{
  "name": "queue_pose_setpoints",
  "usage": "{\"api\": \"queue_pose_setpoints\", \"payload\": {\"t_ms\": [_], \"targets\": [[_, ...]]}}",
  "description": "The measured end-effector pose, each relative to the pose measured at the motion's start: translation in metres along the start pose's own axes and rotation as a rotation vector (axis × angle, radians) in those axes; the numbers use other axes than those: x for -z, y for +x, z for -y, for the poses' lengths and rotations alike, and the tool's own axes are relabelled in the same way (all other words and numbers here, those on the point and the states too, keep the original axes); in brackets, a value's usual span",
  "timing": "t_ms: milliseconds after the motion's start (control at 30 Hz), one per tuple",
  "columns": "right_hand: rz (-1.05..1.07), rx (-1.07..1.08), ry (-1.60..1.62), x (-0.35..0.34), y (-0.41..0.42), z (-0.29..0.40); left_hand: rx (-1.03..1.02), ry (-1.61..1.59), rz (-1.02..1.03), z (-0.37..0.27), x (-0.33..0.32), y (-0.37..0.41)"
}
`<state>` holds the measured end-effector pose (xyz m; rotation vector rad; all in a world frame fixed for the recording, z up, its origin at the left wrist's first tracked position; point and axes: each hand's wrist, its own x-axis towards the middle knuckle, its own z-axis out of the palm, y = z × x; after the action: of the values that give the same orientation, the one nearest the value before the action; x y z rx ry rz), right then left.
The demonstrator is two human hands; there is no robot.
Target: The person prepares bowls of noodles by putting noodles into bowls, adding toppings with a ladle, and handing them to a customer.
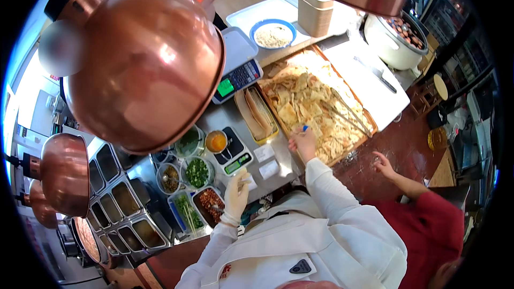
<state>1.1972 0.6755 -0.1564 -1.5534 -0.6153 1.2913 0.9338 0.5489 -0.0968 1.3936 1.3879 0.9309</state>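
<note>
My left hand (235,198), in a pale glove, is raised with bent fingers by the kitchen scale (233,164); whether it holds something pale is unclear. My right hand (303,142), apparently bare, is over the near left edge of a large tray (287,122) of cut flatbread pieces (311,100). Its fingers are curled and a small blue thing shows at them; what they hold cannot be told. Metal tongs (347,116) lie on the pieces. Folded white papers (268,169) lie between my hands. Tubs of chopped green onion (196,171) and peanuts (212,202) stand left of my left hand.
Copper lamp shades (148,64) hang over the left and top. A digital scale (237,80), a blue-rimmed bowl (273,34) and stacked cartons (315,14) stand beyond. A knife (385,81) lies on a white board (371,88). One person stands opposite; another person's hand (384,165) is at right.
</note>
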Motion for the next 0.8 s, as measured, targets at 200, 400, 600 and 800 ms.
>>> {"api": "queue_pose_setpoints", "payload": {"t_ms": [200, 400, 600, 800], "targets": [[0.106, 0.167, 0.202, -0.014, 0.225, 0.128, 0.088, -0.165, -0.104, 0.001, -0.017, 0.031], [0.327, 0.095, 0.436, -0.069, 0.322, 0.159, 0.233, -0.15, -0.252, -0.011, -0.033, 0.042], [0.26, 0.032, 0.443, -0.032, 0.314, 0.178, 0.258, -0.233, -0.24, -0.013, -0.039, 0.055], [0.297, 0.262, -0.02, 0.098, 0.18, 0.22, 0.328, -0.534, 0.092, -0.04, -0.053, 0.102]]}}
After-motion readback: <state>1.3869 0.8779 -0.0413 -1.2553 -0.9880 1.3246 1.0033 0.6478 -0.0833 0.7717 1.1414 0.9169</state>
